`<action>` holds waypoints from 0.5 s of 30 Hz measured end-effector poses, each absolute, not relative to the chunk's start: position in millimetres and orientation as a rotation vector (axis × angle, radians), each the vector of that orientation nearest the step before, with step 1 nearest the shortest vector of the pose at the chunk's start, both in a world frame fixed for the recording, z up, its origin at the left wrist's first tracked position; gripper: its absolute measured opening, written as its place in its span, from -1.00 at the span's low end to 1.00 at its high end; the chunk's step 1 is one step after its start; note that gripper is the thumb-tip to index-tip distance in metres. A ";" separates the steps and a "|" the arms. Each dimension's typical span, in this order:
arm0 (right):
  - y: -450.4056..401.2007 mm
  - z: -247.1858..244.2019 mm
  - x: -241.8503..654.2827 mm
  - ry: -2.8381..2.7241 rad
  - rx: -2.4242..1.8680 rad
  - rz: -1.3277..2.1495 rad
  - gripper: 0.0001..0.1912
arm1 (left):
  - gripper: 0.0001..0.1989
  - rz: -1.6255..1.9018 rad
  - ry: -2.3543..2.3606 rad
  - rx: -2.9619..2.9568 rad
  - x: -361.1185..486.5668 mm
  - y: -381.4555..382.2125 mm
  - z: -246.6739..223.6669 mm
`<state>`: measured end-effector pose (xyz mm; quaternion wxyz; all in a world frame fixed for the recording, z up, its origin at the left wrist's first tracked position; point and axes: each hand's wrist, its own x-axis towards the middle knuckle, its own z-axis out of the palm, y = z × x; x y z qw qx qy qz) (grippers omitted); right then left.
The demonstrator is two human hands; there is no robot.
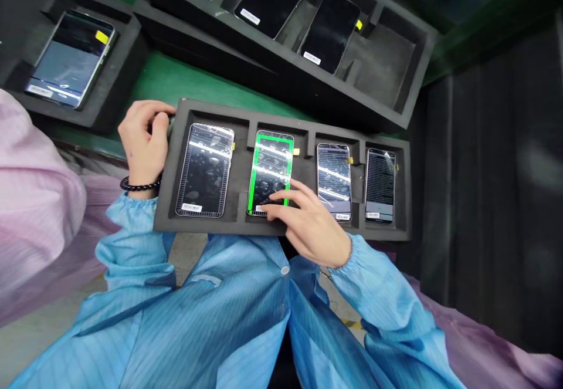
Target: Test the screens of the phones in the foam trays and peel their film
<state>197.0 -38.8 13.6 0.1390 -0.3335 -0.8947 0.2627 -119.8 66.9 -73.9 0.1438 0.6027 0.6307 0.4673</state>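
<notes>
A black foam tray [240, 204] lies in front of me with several smartphones in its compartments. My left hand [147, 137] is at the tray's left end, fingers curled against its upper corner. My right hand [312, 225] is over the second phone [268, 178], fingers stretched out, fingertips at the lower part of its screen. A green frame, partly filled in, shows along that screen's edges. The leftmost phone [206, 172] shows a grid-like border on a dark screen. The third phone [334, 178] and the rightmost phone [380, 183] show lines of text.
Behind stands a larger black tray [382, 113] with several dark phones. Another tray [101, 107] at the left holds a lit phone [70, 60]. Green bench surface [176, 81] shows between them. A person's pink sleeve [35, 183] is close on my left; pink fabric [479, 336] shows at right.
</notes>
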 end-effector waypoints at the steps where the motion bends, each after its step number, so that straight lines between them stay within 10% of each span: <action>1: -38.0 9.3 190.5 -2.621 -0.900 0.755 -0.54 | -0.75 1.348 1.819 1.737 -119.8 67.0 -73.8; 15: -55.2 25.2 231.9 -2.658 -1.050 0.647 -0.60 | -0.75 1.341 1.820 1.757 -121.4 67.8 -74.4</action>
